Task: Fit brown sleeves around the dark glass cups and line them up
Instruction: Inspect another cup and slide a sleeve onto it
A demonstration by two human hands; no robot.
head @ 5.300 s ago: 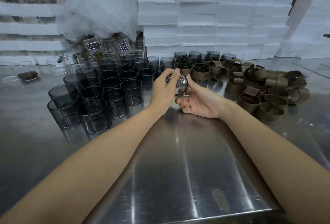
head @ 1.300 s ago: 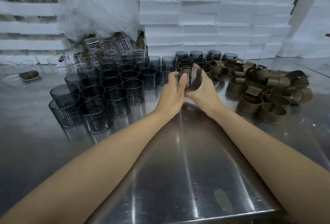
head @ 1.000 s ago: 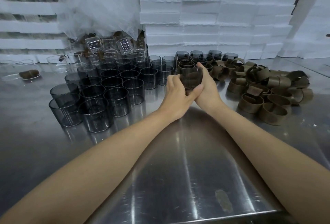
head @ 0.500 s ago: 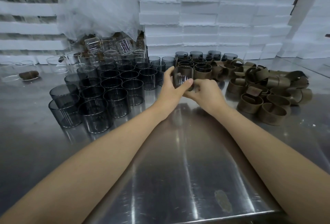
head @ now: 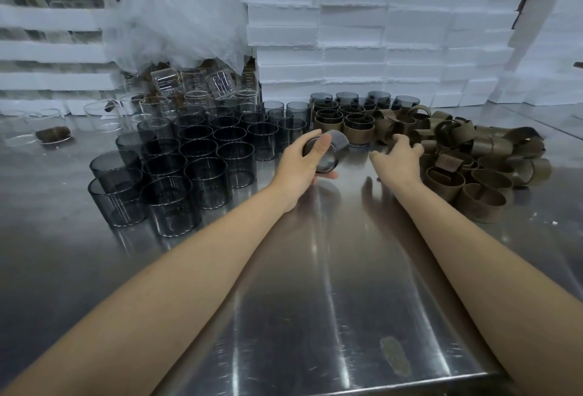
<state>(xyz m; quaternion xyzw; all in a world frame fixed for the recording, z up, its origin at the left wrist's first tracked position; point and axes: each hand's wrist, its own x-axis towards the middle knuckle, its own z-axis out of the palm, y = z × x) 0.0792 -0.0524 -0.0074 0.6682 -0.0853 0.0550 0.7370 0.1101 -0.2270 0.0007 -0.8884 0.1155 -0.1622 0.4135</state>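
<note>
Dark glass cup (head: pixel 329 151): being gripped, tilted, by the curled fingers of the left hand (head: pixel 303 165) above the steel table (head: pixel 315 285).
Right hand (head: pixel 399 160): being held loose-fingered, nothing grasped, at the edge of the brown sleeves (head: pixel 479 175).
Sleeved cups (head: pixel 347 123): being stood just behind the hands.
Bare cups (head: pixel 189 162): being stood leftward.

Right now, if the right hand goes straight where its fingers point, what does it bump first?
Most likely the pile of loose brown sleeves just beyond the right hand, though depth is unclear.
</note>
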